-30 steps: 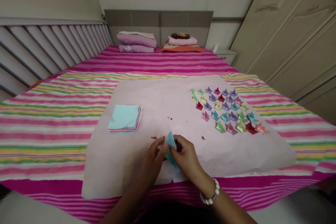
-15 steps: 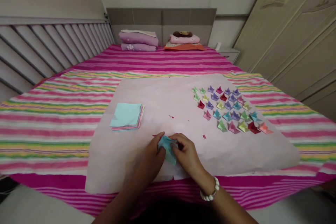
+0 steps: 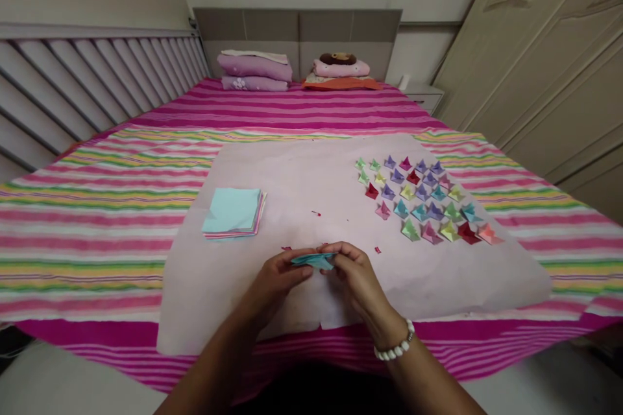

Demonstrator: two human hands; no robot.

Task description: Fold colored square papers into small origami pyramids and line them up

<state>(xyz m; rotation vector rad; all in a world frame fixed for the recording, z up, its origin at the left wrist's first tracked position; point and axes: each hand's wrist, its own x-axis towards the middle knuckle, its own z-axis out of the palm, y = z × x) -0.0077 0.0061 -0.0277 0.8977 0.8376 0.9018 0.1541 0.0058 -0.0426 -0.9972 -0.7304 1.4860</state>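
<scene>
Between my two hands is a small folded piece of light blue paper, held low over the large pale sheet. My left hand grips its left end between thumb and fingers. At the other end, my right hand pinches it, with a white bead bracelet on that wrist. Off to the left lies a stack of square coloured paper, light blue on top. Several rows of small folded paper boats in many colours stand to the right.
Small red scraps and a thin red-tipped bit lie on the pale sheet. Beneath it is a striped bedspread. Folded bedding is piled by the headboard. A slatted rail runs along the left.
The light blue paper has been tipped from showing its broad face to lying flatter and nearly edge-on. Both hands have turned with it, and the left fingers lie straighter along it.
</scene>
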